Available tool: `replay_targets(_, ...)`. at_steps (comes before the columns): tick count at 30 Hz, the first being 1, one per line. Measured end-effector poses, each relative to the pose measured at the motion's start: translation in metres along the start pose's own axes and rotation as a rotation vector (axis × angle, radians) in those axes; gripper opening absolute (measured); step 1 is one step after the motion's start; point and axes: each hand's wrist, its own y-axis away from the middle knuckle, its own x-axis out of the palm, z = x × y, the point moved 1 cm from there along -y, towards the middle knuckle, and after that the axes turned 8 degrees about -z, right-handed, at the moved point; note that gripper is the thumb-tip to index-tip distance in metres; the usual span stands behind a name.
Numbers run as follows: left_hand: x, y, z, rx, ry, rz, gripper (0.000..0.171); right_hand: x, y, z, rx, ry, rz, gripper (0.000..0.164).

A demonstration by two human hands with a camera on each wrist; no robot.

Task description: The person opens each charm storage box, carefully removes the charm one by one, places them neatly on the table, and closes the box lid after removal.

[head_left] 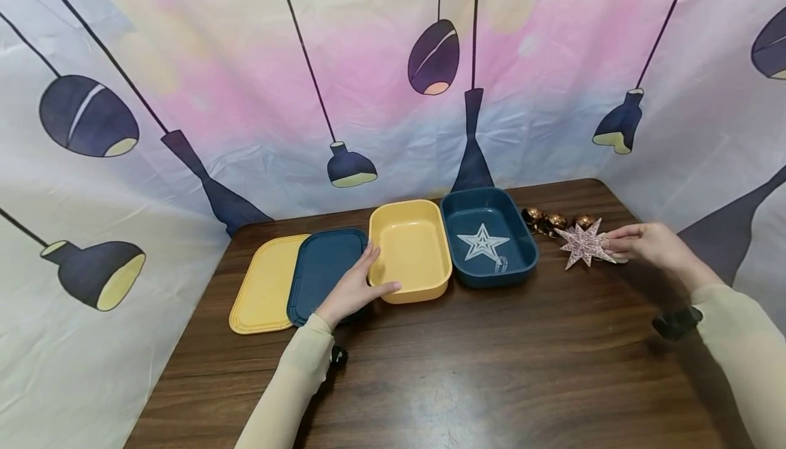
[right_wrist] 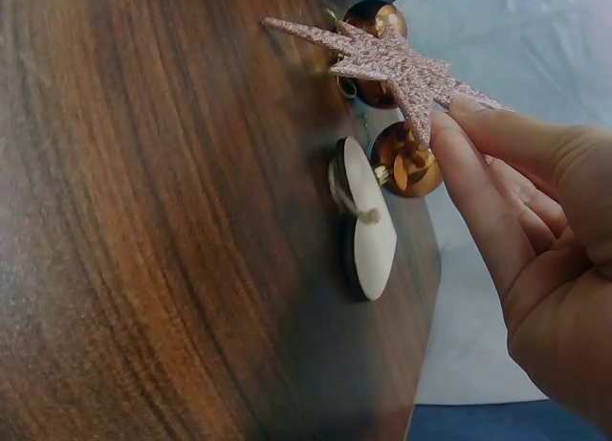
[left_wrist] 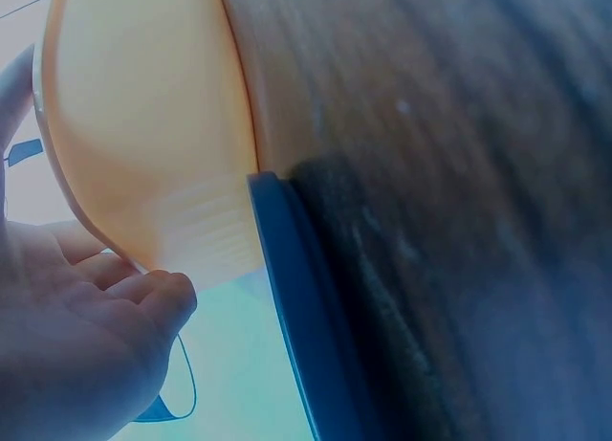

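Plainly, the right hand has a narrow pinch on the pink star, thumb and fingertips closing on one of its points, and the star is held up near the right end of the table, in front of the copper baubles. Three baubles show in the head view, and the right wrist view adds a pale disc with a knotted cord, on the table just beside one of them. The left hand grips the yellow box at its near left corner, thumb laid over the near rim and fingers along the left side. Right beside that box, on its right, stands the blue box, with a white star lying inside it. To the left, the blue lid overlaps the right edge of the yellow lid, partly behind the left hand; whether it touches the yellow box I cannot tell. Behind the table hangs a cloth printed with dark lamps
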Motion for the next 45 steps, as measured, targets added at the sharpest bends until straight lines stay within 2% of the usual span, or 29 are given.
replay_targets(5,0.001,0.000,0.001,-0.002,-0.001,-0.006,0.104,-0.001,-0.003,-0.015,0.056,-0.168,0.015,0.055)
replay_targets(10,0.001,0.000,0.002,-0.007,0.000,-0.003,0.104,-0.003,-0.004,-0.025,0.098,-0.272,0.043,0.046)
replay_targets(29,0.003,-0.001,0.001,-0.024,0.001,-0.004,0.104,0.006,-0.007,-0.048,0.114,-0.321,0.054,0.029)
replay_targets(36,0.003,-0.002,0.002,-0.020,-0.008,-0.003,0.105,0.007,-0.008,-0.047,0.123,-0.309,0.053,0.043)
replay_targets(45,0.003,-0.003,0.003,-0.016,-0.004,-0.002,0.105,0.006,-0.008,-0.047,0.127,-0.289,0.044,0.036)
